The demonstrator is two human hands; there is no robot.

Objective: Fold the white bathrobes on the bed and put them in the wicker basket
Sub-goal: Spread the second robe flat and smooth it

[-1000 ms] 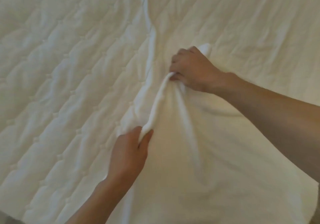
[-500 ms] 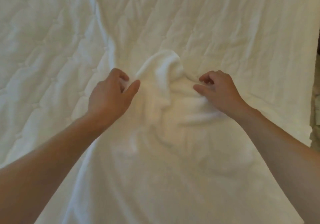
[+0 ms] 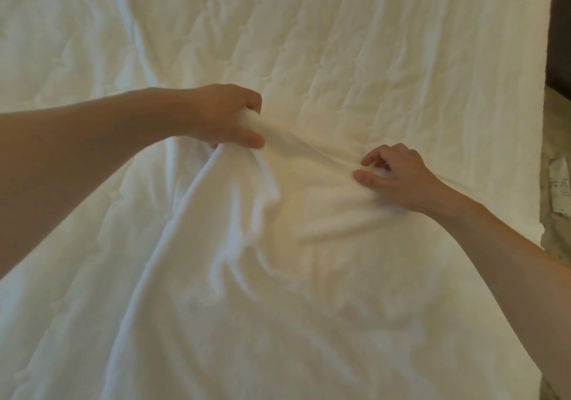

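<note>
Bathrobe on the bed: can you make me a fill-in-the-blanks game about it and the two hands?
The left hand grips a bunch of the ___ bathrobe.
The right hand touches the same ___.
The bathrobe lies spread on a quilted ___.
Missing words: white; bathrobe; bed.
</note>
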